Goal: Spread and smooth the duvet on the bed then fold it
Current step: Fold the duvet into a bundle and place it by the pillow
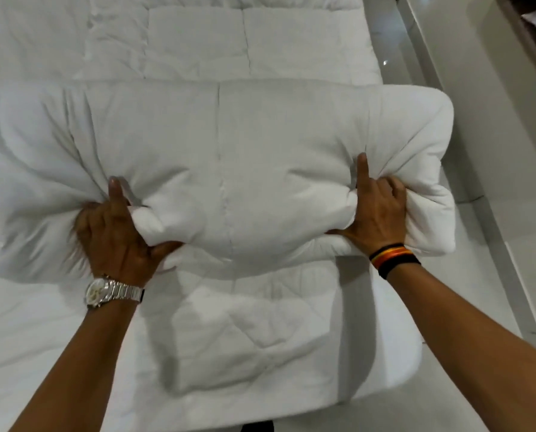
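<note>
— Duvet (223, 145), white and quilted, is lying across the bed (26, 322), and a thick folded part of it is sitting raised in the middle of the view. Are you seeing who is holding it?

— Both hands are. The left hand (113, 235) is gripping the near edge of the folded part on the left side, its fingers curling into the fabric and the forefinger pointing forward along the top. Deep creases are radiating out from where it is bunching the cloth.

— And the other one?

— The right hand (377, 213) is clutching the same edge close to the folded part's right corner, fingers wrapping round a fistful, forefinger stretching forward too. That corner is hanging out just past the side of the bed, over the pale floor (491, 213).

— Anything on the wrists?

— A silver watch (104, 291) is sitting on the left wrist, and a striped band (393, 255) in black, yellow and red is circling the right one.

— Where is the rest of the duvet going?

— More of it is lying flat beyond the fold, its stitched squares showing toward the top of the view, and a lower layer is spreading out under the arms, wrinkled, reaching the near edge of the bed. A glossy light ledge (478, 73) is running along the floor on the right.
</note>
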`<state>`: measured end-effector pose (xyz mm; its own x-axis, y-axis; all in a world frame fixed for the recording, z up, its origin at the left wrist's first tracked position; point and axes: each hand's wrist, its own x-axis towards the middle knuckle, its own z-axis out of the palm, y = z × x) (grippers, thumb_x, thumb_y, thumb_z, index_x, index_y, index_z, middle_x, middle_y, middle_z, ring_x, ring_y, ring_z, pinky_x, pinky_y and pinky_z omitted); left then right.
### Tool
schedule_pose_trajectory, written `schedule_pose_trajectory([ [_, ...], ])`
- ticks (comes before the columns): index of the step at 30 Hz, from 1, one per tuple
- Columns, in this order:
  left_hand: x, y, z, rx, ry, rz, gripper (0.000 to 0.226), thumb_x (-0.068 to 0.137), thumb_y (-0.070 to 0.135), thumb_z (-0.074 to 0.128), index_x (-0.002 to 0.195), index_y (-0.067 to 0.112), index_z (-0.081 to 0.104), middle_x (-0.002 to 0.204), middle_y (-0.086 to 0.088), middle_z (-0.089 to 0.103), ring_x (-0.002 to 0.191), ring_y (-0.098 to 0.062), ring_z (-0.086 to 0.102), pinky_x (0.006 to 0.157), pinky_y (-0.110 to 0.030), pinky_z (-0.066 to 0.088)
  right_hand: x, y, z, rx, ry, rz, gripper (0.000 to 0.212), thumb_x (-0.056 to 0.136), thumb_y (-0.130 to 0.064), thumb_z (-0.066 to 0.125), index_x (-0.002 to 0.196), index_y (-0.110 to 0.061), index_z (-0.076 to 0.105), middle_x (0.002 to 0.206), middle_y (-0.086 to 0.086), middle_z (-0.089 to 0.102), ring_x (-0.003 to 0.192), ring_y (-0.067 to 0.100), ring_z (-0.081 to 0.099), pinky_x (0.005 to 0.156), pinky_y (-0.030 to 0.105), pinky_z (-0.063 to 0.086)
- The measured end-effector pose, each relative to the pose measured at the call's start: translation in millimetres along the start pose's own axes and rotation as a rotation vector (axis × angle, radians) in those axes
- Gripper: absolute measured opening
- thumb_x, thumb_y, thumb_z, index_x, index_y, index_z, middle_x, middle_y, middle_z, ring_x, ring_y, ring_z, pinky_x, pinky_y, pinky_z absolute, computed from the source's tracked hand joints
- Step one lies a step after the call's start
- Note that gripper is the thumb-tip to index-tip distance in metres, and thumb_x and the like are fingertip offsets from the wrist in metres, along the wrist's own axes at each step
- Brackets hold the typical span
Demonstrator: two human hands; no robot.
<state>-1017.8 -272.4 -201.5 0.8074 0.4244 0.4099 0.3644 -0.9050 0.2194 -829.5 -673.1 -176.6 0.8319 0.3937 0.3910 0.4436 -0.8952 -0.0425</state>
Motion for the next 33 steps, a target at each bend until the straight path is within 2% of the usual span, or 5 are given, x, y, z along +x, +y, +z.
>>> schedule_pose_trajectory([
  [7, 46, 16, -29, -0.019, -0.347, -0.095, 0.138, 0.058, 0.077, 0.079, 0.166, 0.018, 0.017, 0.067, -0.016, 0.071, 0.057, -0.041, 0.068, 0.052, -0.037, 0.045, 30, 2, -12, 0.031, -0.272, -0.025, 0.118, 0.068, -0.078, 0.065, 0.165, -0.025, 0.023, 0.059, 0.017, 0.062, 0.053, 0.038, 0.062, 0.057, 0.036, 0.036],
  [15, 18, 22, -110, -0.047, -0.396, 0.051, 0.105, 0.07, 0.082, 0.046, 0.156, 0.024, 0.048, 0.063, -0.021, 0.07, 0.057, -0.04, 0.069, 0.054, -0.031, 0.035, -1, 1, -90, 0.081, -0.469, 0.041, 0.12, 0.057, -0.101, 0.042, 0.161, -0.042, 0.038, 0.097, 0.02, 0.079, 0.086, 0.043, 0.074, 0.068, 0.046, 0.05],
  [22, -44, 47, -222, -0.006, -0.477, 0.085, 0.107, 0.063, 0.096, 0.026, 0.151, 0.041, 0.053, 0.094, -0.016, 0.079, 0.09, -0.04, 0.075, 0.065, -0.038, 0.047, -67, -9, -208, 0.189, -0.621, 0.084, 0.106, 0.059, -0.107, 0.047, 0.152, -0.056, 0.044, 0.125, 0.003, 0.077, 0.117, 0.033, 0.07, 0.092, 0.044, 0.052],
  [29, -149, 73, -331, -0.094, -0.8, -0.089, 0.089, 0.041, 0.115, 0.035, 0.077, 0.042, 0.07, 0.084, 0.01, 0.077, 0.075, -0.013, 0.068, 0.061, -0.029, 0.047, -160, -11, -322, 0.228, -0.907, 0.09, 0.09, 0.04, -0.111, 0.055, 0.106, -0.052, 0.072, 0.106, -0.018, 0.076, 0.101, 0.014, 0.07, 0.091, 0.036, 0.055],
  [33, -131, 72, -351, -0.111, -0.802, -0.124, 0.093, 0.038, 0.115, 0.047, 0.072, 0.032, 0.072, 0.072, 0.013, 0.073, 0.067, -0.008, 0.067, 0.059, -0.029, 0.05, -132, -4, -345, 0.315, -0.895, 0.102, 0.085, 0.03, -0.108, 0.066, 0.092, -0.05, 0.073, 0.096, -0.022, 0.074, 0.095, 0.01, 0.069, 0.088, 0.034, 0.055],
])
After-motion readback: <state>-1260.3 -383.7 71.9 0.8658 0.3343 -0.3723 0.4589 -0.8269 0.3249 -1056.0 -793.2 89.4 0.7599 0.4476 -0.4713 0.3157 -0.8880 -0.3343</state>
